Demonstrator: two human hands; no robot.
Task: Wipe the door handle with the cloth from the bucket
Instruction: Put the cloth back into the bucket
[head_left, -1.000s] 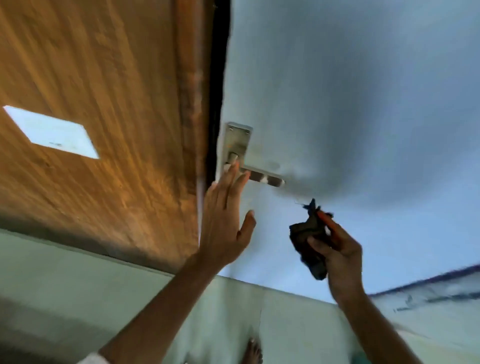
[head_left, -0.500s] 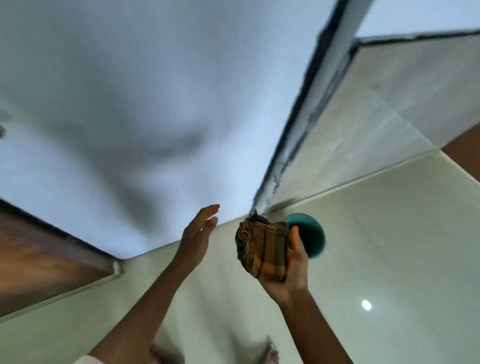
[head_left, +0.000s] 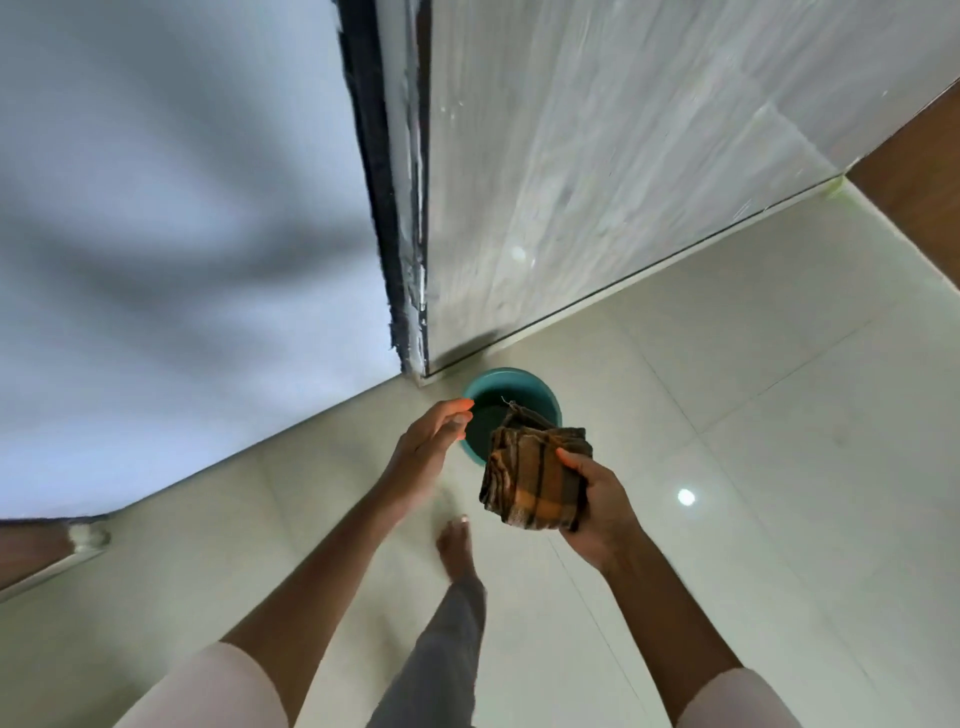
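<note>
Head view: folded cloth held over the bucket, past tense of a wiping job.

Head camera looked down at the right hand (head_left: 597, 501), which gripped a folded brown-and-orange checked cloth (head_left: 532, 480), thumb pressed on its upper face and the fingers hidden beneath. The cloth sat in front of that hand, overlapping the near rim of the teal bucket (head_left: 511, 382); whether it touched the rim could not be told, though it seemed to hang above it. The bucket stood on the pale tiled floor (head_left: 753, 519), just beside the bottom corner of the door edge (head_left: 402, 208). The left hand (head_left: 428, 449) was empty, fingers extended and loosely together, just left of the cloth and apart from it. A bare foot (head_left: 457, 548) rested on the floor below the hands.
</note>
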